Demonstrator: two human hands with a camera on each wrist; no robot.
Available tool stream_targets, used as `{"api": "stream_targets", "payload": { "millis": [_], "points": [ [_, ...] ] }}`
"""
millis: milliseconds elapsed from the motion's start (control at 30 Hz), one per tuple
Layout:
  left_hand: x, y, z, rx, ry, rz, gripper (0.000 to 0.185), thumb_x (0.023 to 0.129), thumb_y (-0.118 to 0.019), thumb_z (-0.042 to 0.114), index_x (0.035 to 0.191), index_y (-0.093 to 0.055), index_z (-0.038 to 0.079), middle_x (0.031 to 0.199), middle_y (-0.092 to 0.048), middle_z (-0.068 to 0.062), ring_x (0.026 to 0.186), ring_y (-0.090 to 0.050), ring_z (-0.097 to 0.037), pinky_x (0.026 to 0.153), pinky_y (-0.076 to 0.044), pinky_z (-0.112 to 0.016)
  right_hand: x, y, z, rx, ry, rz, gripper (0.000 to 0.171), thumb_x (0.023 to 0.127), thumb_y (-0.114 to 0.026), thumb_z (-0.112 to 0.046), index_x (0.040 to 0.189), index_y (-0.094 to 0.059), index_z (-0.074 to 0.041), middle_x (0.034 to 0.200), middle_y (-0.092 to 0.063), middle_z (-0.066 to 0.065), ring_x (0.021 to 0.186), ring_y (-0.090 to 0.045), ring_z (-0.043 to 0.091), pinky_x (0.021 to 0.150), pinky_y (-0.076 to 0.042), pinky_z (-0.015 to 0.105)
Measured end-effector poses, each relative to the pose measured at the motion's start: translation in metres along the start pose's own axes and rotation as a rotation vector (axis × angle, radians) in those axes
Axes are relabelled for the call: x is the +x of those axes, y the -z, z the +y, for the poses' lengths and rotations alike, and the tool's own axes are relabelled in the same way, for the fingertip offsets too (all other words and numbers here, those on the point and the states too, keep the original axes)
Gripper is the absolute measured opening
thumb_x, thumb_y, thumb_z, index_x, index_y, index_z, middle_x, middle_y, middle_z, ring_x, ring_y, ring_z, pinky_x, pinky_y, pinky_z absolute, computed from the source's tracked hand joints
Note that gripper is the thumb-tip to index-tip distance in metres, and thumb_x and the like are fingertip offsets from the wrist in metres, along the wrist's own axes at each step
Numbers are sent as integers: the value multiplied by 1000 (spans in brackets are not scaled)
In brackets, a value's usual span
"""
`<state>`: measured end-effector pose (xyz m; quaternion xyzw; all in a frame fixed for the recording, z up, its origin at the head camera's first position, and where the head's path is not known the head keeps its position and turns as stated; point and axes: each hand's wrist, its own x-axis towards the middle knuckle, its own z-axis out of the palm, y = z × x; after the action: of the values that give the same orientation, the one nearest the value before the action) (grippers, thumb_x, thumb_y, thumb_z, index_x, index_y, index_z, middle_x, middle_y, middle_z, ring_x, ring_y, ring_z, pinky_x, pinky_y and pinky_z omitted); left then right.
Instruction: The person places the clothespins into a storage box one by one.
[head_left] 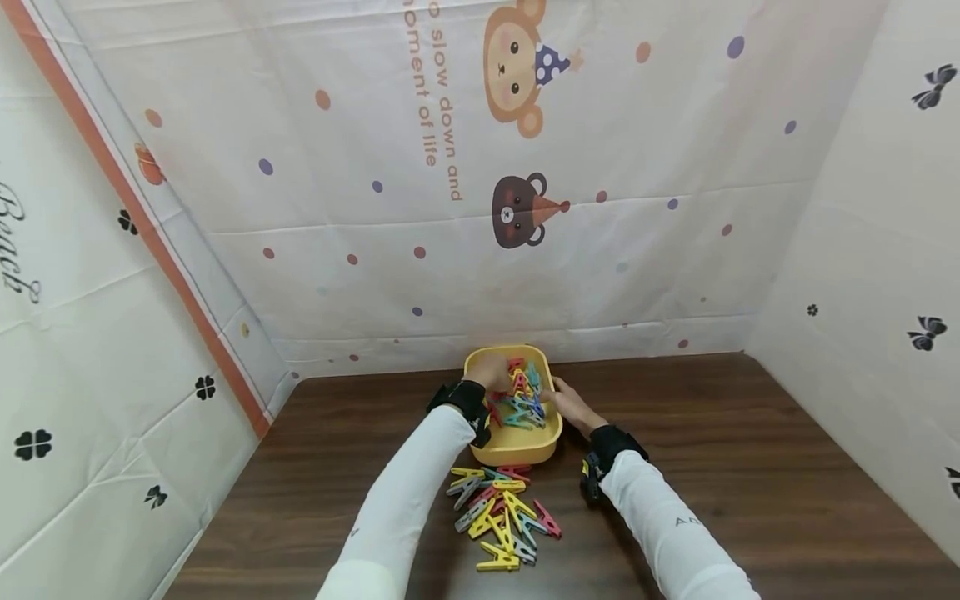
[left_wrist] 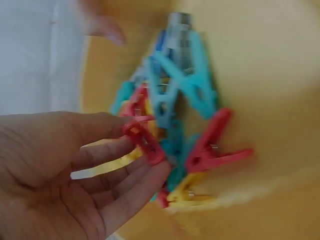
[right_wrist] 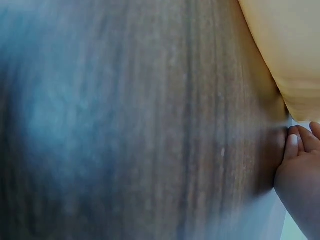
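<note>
My left hand reaches down inside a yellow plastic basin. In the left wrist view its thumb and fingers pinch a red clothespin, over a jumble of red, blue, teal and yellow clothespins. Another red clothespin lies beside the fingertips with its legs spread. On the basin's right side, my right hand grips the wall, thumb at the rim and fingers outside. The right wrist view shows that hand at its right edge, fingers close against the basin's outer wall.
A loose pile of yellow, grey, red and teal clothespins lies on the dark wooden table, just in front of the basin. A printed cloth hangs behind the table's far edge, with more cloth along both sides.
</note>
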<state>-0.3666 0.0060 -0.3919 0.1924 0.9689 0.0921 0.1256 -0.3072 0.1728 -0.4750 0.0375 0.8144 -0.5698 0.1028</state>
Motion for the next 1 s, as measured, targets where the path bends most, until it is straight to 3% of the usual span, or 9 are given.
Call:
{"api": "stream_targets", "payload": {
  "millis": [100, 233, 400, 533, 633, 733, 900, 1000],
  "points": [
    [-4, -6, -1, 9, -22, -17, 31, 85, -74, 9, 62, -54, 10, 59, -46, 2, 54, -44, -12, 50, -35, -21, -2, -2, 2, 17, -3, 25, 74, 95, -50, -19, 161, -22, -2, 149, -45, 30, 126, -52, 38, 105, -43, 45],
    [-24, 0, -9, -28, -100, 39, 23, 94, -69, 14, 73, -60, 8, 65, -49, 2, 55, -45, -12, 49, -34, -23, -5, -5, 4, 51, 1, 50, 76, 90, -51, -16, 161, -26, -4, 143, -50, 28, 111, -56, 31, 90, -43, 36],
    [-77, 23, -34, -11, -211, 223, 11, 98, -68, 22, 95, -72, 12, 81, -67, -1, 61, -55, -11, 51, -41, -25, -9, -3, 3, 44, 2, 68, 77, 88, -53, -14, 160, -28, -4, 137, -55, 27, 103, -57, 28, 86, -41, 33],
    [-125, 38, -61, 53, -244, 311, 10, 96, -69, 21, 91, -72, 13, 77, -68, -1, 61, -57, -13, 50, -42, -28, -9, -2, 3, 26, -1, 55, 75, 89, -52, -13, 159, -28, -1, 135, -56, 27, 102, -57, 27, 87, -40, 34],
    [-154, 33, -78, 60, -281, 285, 6, 93, -72, 16, 88, -70, 12, 76, -67, 0, 61, -55, -11, 49, -43, -27, -9, -1, 4, 18, -2, 35, 74, 90, -50, -12, 159, -26, 1, 135, -55, 28, 100, -56, 27, 84, -39, 35],
    [-178, 13, -83, 18, -387, 198, 4, 90, -74, 12, 94, -72, 10, 86, -72, -2, 68, -61, -11, 56, -50, -25, -10, -1, 6, 22, -13, 24, 73, 91, -48, -12, 159, -25, 1, 136, -53, 28, 99, -56, 28, 81, -39, 34],
    [-208, -29, -71, 79, -632, 58, 32, 91, -75, 19, 121, -69, 13, 119, -69, -4, 100, -65, -11, 76, -55, -22, -9, -3, 5, 22, -15, 26, 71, 91, -45, -12, 158, -26, 2, 136, -52, 27, 100, -55, 26, 77, -41, 29],
    [-217, -47, -63, 167, -763, 26, 44, 93, -75, 25, 134, -61, 16, 128, -61, -1, 107, -60, -6, 76, -52, -17, -8, -4, 1, 24, -8, 29, 70, 92, -43, -11, 158, -26, 2, 133, -53, 27, 97, -57, 26, 75, -41, 29]
  ]
}}
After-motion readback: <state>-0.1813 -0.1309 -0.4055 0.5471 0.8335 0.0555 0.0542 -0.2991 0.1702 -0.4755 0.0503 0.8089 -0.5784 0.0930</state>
